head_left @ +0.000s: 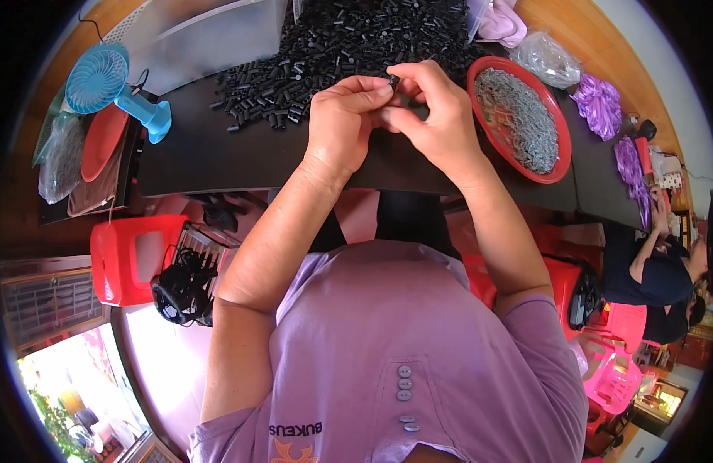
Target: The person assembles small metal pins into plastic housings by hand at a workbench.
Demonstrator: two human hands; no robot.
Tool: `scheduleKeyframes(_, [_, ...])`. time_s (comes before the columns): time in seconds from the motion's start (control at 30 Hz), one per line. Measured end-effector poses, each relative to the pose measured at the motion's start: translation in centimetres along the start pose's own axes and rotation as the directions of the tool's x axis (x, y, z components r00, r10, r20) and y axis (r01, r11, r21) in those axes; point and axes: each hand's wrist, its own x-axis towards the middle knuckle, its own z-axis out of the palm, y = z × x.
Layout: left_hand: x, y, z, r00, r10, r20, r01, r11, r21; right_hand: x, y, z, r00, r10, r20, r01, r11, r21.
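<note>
Both hands meet over the dark table [210, 170], in front of a big heap of small black cylindrical plastic pieces [341, 42]. My left hand [343, 116] has its thumb and fingers pinched together. My right hand [433, 108] pinches against it from the other side. Between the fingertips shows a small black plastic piece [393, 80], mostly covered by the fingers. Which hand bears more of it is hard to make out. Close by my right hand stands a red oval tray [565, 147] full of small silvery metal parts [526, 116], too fine to name exactly.
A translucent plastic bin [210, 54] stands behind left, beside a blue fan [98, 81]. Purple bundles [597, 106] and a clear plastic bag [547, 59] lie right of the tray. Red stools [132, 258] flank me. Another person [650, 266] sits at the far right.
</note>
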Motion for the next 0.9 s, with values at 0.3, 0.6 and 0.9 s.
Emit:
scheduleKeyframes(0.3, [-0.6,0.2,0.6,0.999,0.022,0.047,-0.025,0.998,0.054,0.0,1.0,0.4,0.955,-0.269,-0.126,0.216,0.92,-0.327])
scheduleKeyframes(0.6, [-0.6,0.1,0.4,0.997,0.001,0.08,-0.009,0.995,0.095,-0.3,1.0,0.1,0.946,-0.299,-0.125,0.24,0.906,-0.35])
scheduleKeyframes(0.9, [-0.6,0.2,0.2,0.991,-0.057,0.119,0.043,0.992,0.117,-0.7,1.0,-0.3,0.937,-0.332,-0.112,0.276,0.897,-0.345])
